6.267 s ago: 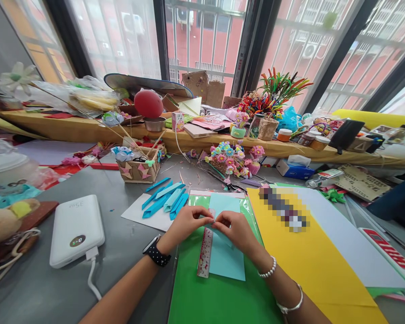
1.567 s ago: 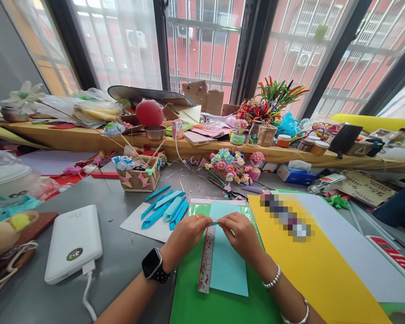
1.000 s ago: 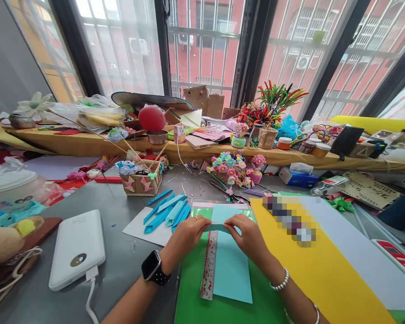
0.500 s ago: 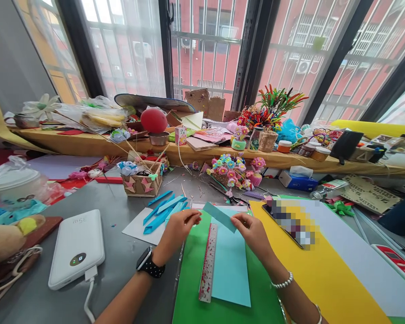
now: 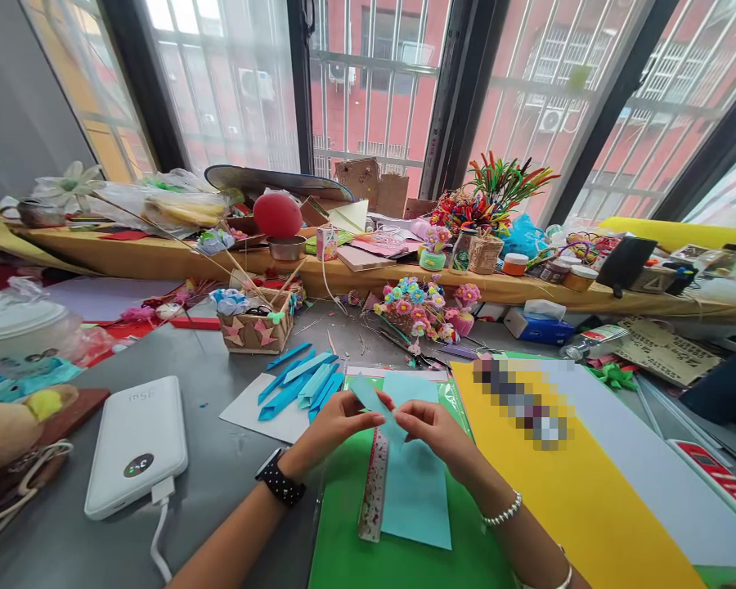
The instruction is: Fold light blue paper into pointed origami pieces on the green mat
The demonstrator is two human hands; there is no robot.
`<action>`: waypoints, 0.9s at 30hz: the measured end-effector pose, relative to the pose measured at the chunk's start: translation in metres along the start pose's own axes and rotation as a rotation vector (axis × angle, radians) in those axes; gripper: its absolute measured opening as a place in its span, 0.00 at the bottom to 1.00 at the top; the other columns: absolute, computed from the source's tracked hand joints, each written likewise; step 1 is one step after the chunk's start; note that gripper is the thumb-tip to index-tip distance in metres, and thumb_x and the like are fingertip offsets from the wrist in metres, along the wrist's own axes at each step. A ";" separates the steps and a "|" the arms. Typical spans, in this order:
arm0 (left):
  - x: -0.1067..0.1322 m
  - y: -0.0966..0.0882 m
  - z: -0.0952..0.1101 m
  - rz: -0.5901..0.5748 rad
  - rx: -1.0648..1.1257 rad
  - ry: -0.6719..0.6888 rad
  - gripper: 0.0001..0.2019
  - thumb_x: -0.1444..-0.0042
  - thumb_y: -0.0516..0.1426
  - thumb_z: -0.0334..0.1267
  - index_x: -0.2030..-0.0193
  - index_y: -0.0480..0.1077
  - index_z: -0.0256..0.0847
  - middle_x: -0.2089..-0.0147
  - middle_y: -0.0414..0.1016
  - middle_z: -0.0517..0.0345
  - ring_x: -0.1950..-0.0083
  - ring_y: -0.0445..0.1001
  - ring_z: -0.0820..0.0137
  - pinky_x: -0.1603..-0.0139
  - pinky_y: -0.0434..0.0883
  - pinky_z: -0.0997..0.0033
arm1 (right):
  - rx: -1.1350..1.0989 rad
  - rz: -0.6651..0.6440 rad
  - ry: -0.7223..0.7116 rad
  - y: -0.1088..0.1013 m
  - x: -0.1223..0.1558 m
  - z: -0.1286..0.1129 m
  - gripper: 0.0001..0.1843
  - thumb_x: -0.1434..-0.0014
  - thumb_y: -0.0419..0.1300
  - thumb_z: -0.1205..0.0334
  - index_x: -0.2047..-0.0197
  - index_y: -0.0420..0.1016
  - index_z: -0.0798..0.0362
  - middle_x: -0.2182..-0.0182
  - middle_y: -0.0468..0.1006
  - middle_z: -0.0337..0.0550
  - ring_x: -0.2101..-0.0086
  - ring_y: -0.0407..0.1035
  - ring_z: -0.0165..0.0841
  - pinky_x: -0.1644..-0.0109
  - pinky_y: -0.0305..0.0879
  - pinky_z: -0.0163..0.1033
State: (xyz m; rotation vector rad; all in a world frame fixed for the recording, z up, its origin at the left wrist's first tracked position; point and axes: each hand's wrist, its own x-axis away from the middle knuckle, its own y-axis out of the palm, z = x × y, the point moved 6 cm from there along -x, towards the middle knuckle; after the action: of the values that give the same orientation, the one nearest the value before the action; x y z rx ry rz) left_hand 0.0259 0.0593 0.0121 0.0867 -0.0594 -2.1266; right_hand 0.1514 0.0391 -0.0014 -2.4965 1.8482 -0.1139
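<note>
My left hand [image 5: 337, 427] pinches a light blue paper strip [image 5: 366, 393] between thumb and fingers. Closed on the same strip from the other side is my right hand [image 5: 433, 429]; the strip slants between them, its lower part partly hidden by the fingers. Under the hands lies a light blue paper sheet [image 5: 415, 507], with a clear ruler [image 5: 375, 491] with a red edge along its left side. Both rest on a green sheet [image 5: 343, 532]. Left of my hands, several folded blue paper strips [image 5: 310, 378] lie on white paper [image 5: 242, 415].
A white power bank [image 5: 138, 442] with a cable lies at left. A cardboard box [image 5: 251, 331] and a bunch of small craft flowers [image 5: 414, 307] stand behind. Yellow paper [image 5: 564, 499] is on the right, partly under a blurred-out patch. A crowded ledge [image 5: 221, 266] runs below the windows.
My left hand has moved right and taken hold of the paper strip. My right hand has come slightly left and down, and the strip now hangs lower, between both hands.
</note>
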 end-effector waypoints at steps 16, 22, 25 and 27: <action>-0.005 -0.007 -0.010 0.071 -0.092 -0.008 0.13 0.62 0.61 0.40 0.68 0.71 0.36 0.68 0.75 0.56 0.64 0.71 0.66 0.60 0.66 0.68 | 0.583 0.019 -0.367 0.013 0.010 -0.023 0.08 0.48 0.56 0.58 0.70 0.72 0.54 0.73 0.75 0.41 0.72 0.68 0.29 0.69 0.62 0.32; -0.005 -0.009 -0.010 0.093 -0.103 -0.059 0.15 0.60 0.60 0.44 0.67 0.71 0.35 0.68 0.74 0.55 0.65 0.70 0.66 0.64 0.67 0.69 | 0.686 0.000 -0.379 0.013 0.008 -0.021 0.16 0.42 0.48 0.60 0.76 0.71 0.55 0.79 0.71 0.38 0.77 0.63 0.27 0.73 0.58 0.31; -0.003 -0.006 -0.007 0.072 -0.133 -0.056 0.13 0.56 0.57 0.44 0.69 0.70 0.34 0.70 0.73 0.56 0.67 0.70 0.68 0.66 0.66 0.71 | 0.683 0.054 -0.358 0.008 0.005 -0.017 0.15 0.43 0.49 0.60 0.77 0.70 0.55 0.80 0.71 0.38 0.77 0.63 0.28 0.73 0.58 0.31; -0.003 -0.005 -0.007 0.064 -0.161 -0.046 0.12 0.54 0.56 0.44 0.71 0.70 0.34 0.72 0.72 0.57 0.69 0.69 0.69 0.68 0.65 0.72 | 0.647 0.118 -0.329 0.004 0.004 -0.015 0.13 0.45 0.51 0.60 0.76 0.70 0.55 0.80 0.71 0.39 0.77 0.64 0.28 0.73 0.59 0.31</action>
State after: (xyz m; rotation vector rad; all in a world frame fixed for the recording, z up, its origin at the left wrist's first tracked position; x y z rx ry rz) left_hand 0.0239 0.0644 0.0047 -0.0587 0.0805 -2.0612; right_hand 0.1477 0.0344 0.0132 -1.8390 1.5074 -0.2367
